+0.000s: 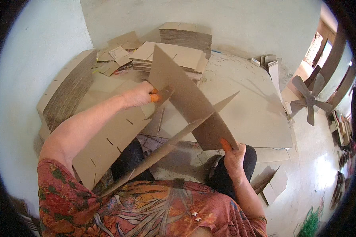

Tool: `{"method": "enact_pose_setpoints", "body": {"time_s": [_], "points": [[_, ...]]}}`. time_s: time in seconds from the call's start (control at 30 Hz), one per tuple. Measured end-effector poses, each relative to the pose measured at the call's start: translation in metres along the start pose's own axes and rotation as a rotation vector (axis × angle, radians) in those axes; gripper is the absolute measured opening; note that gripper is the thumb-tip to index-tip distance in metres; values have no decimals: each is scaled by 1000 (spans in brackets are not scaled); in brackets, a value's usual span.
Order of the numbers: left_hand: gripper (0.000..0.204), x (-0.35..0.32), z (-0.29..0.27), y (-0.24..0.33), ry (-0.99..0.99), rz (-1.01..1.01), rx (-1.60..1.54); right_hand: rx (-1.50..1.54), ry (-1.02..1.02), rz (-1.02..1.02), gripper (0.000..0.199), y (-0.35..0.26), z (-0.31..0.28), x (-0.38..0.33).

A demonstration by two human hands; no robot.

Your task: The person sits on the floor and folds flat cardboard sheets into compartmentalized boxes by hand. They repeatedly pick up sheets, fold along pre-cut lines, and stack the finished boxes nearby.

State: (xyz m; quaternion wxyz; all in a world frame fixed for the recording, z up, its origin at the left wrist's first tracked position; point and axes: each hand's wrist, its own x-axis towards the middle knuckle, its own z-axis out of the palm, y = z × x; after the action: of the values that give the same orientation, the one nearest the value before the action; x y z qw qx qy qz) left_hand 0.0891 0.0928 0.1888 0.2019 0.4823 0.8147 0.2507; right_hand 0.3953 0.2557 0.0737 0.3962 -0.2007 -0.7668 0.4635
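My right hand [234, 157] is closed round the lower end of a broad brown cardboard strip [182, 93], which slants up to the left. A second, long cardboard strip [158, 155] crosses it, seen nearly edge-on, and runs down toward my shirt; the two meet near the broad strip's lower part. My left hand [138, 96] has orange coverings on its fingertips and pinches a cardboard edge beside the broad strip; which piece that edge belongs to is partly hidden. Under my left forearm lies a flat cardboard sheet [110, 148] with several dark slits.
A tall stack of cardboard [69, 93] stands at the left. Slitted sheets [178, 55] and another stack [186, 37] sit at the back. A large flat board [251, 114] spreads before me. On the right are a fan [310, 100] and cardboard pieces [275, 185] on the floor.
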Motion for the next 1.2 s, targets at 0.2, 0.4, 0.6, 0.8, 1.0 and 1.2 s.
{"method": "enact_pose_setpoints", "body": {"time_s": [0.2,0.4,0.6,0.8,1.0,1.2], "points": [[37,8,7,25,-28,-96,-133,-189,28,0,7,-16,-37,-5],[33,28,37,0,2,-95,-350,-177,30,-17,11,-15,-44,-8],[29,47,33,29,-112,0,-607,-241,10,82,9,14,-54,-8],[44,96,13,11,203,217,127,-371,257,134,9,17,-86,31],[52,161,32,-22,563,243,596,-452,188,171,14,58,-95,47],[42,196,26,-24,312,66,631,-577,257,153,24,74,-109,81]]}}
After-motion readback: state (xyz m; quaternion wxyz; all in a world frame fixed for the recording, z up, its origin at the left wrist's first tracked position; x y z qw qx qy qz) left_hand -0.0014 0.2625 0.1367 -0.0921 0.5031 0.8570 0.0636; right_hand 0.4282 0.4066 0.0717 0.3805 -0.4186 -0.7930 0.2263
